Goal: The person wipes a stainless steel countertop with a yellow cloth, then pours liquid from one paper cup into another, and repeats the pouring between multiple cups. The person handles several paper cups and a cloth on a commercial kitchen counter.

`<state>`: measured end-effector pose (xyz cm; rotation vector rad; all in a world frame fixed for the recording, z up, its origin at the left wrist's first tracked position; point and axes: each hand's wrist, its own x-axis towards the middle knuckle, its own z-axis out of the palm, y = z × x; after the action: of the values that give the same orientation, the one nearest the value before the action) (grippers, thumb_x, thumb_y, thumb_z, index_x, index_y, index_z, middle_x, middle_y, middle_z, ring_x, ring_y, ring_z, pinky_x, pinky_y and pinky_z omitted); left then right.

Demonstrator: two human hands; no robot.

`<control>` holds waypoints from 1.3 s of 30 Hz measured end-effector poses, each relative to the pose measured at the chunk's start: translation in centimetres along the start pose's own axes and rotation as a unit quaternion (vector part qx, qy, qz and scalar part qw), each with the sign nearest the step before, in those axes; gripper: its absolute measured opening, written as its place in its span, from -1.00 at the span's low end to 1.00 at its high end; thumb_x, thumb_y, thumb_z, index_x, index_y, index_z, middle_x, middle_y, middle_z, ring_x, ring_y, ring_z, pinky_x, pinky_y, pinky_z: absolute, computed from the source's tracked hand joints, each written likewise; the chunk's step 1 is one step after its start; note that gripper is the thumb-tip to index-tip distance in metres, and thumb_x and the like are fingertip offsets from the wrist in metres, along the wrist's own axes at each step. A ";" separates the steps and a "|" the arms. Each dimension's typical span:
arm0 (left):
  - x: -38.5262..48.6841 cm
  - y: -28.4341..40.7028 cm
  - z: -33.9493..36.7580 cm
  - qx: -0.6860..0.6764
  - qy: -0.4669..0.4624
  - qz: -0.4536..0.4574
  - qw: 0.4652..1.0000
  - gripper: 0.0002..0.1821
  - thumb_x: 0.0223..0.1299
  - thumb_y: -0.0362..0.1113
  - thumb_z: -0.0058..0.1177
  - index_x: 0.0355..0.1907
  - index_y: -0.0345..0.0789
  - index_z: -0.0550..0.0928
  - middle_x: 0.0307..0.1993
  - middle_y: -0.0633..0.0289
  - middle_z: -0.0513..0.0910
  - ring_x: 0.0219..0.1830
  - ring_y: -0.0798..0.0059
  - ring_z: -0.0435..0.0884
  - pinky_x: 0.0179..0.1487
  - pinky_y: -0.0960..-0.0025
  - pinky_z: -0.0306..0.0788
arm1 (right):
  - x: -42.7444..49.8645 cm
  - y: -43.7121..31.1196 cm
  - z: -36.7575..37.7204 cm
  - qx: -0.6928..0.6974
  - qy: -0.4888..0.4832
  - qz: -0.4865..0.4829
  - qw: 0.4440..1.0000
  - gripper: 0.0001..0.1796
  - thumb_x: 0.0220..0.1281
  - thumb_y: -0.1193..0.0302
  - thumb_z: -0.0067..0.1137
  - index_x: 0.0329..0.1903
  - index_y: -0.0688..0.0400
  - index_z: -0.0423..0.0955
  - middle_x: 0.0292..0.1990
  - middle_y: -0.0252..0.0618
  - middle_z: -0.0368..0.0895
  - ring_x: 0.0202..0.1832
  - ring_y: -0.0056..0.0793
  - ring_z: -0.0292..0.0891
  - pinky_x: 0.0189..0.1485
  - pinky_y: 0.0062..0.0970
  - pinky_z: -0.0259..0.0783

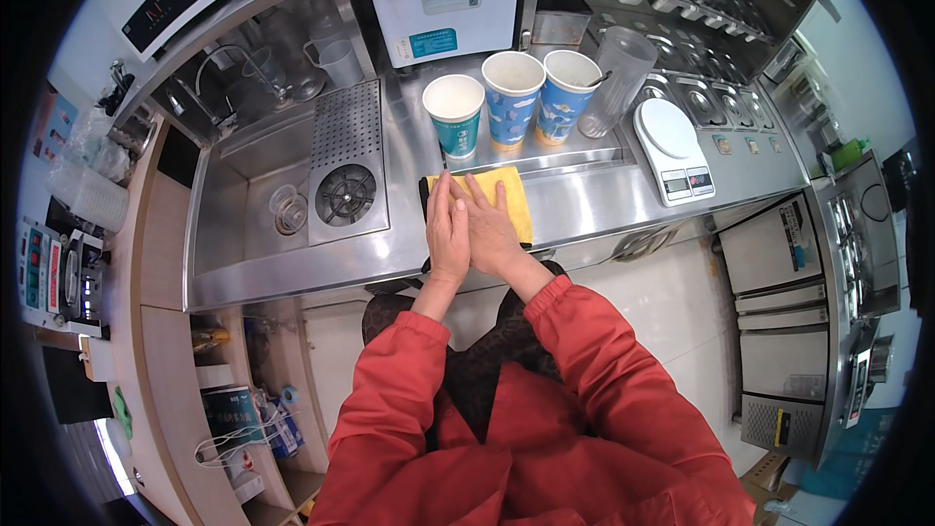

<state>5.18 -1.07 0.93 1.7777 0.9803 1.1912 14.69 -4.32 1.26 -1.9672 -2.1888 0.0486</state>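
My left hand [447,232] is held flat, its straight fingers close together, against the edge of my right hand. My right hand [491,228] has its fingers spread over a folded yellow cloth [517,197] with a dark edge. The cloth lies at the front of the stainless steel counter [577,208], partly hidden by my hands. Beyond it stand a teal paper cup [457,137], a blue cloud-printed paper cup [509,113] and a similar paper cup [559,113] holding a dark-handled utensil. Neither hand grips anything visible.
A tall clear plastic pitcher [617,80] and a white kitchen scale [673,150] stand to the right. A sink [241,215] and a perforated drain plate [349,128] are at left. Behind the cups is a white dispenser [445,18]; lidded steel containers [694,102] line the back right.
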 end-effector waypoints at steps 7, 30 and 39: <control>0.0 -0.2 0.0 -0.053 -0.003 -0.005 0.999 -0.44 0.42 -0.17 -0.24 0.36 -0.44 0.22 0.28 -0.12 0.34 0.33 0.03 0.30 0.37 0.20 0.15 | -0.4 1.8 -0.5 0.065 0.025 0.011 0.998 -0.46 0.43 0.20 -0.20 0.43 -0.13 0.14 0.46 -0.27 0.03 0.51 -0.14 -0.19 0.43 0.24 -0.33; -0.9 0.8 1.5 -0.008 -0.049 0.032 0.998 -0.44 0.42 -0.16 -0.22 0.37 -0.41 0.21 0.27 -0.11 0.35 0.33 0.04 0.31 0.37 0.21 0.16 | -6.8 17.3 -4.2 -0.028 -0.012 0.077 0.997 -0.46 0.45 0.20 -0.25 0.45 -0.25 0.07 0.46 -0.36 0.03 0.50 -0.19 -0.14 0.46 0.13 -0.23; -1.2 1.3 2.0 0.019 -0.073 0.044 0.996 -0.44 0.38 -0.19 -0.18 0.36 -0.38 0.23 0.28 -0.12 0.34 0.35 0.01 0.28 0.37 0.20 0.17 | -8.0 20.9 -4.9 -0.062 -0.027 0.104 0.992 -0.46 0.46 0.15 -0.30 0.46 -0.29 0.04 0.47 -0.35 -0.01 0.51 -0.17 -0.18 0.49 0.03 -0.23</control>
<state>6.98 -3.07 1.12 1.9256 0.8525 1.0842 36.82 -10.29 1.76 -2.2827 -2.0553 -0.0043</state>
